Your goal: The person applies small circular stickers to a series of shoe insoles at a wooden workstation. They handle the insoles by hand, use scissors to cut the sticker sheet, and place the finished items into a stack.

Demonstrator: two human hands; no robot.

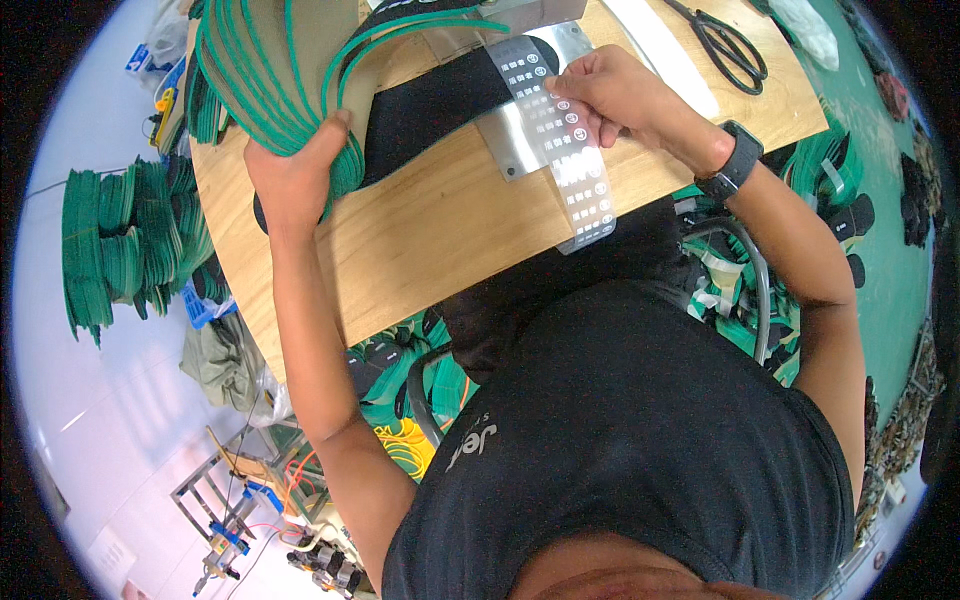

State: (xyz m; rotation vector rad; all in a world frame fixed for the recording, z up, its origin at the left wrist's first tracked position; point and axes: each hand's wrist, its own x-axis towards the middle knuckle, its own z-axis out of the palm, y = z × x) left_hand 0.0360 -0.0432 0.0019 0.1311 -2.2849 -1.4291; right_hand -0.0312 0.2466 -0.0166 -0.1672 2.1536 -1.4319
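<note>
My left hand (292, 185) grips a fanned stack of insoles (270, 75) with beige faces and green edges, at the left side of the table. Beside it a black insole (425, 115) lies flat, its far end reaching onto a shiny metal plate (512, 150). Across that plate runs a strip of film labels (580, 170) with rows of small white prints, its near end hanging over the table's front edge. Thumb and forefinger of my right hand (635, 100) are pinched at the strip's right edge, above the plate.
The wooden table (430, 250) carries black scissors (735, 50) and a long white strip (665, 50) at the far right. A metal block (540, 12) stands behind the plate. Green insole stacks (130, 240) rise at the left; more bundles (825, 165) lie right of the table.
</note>
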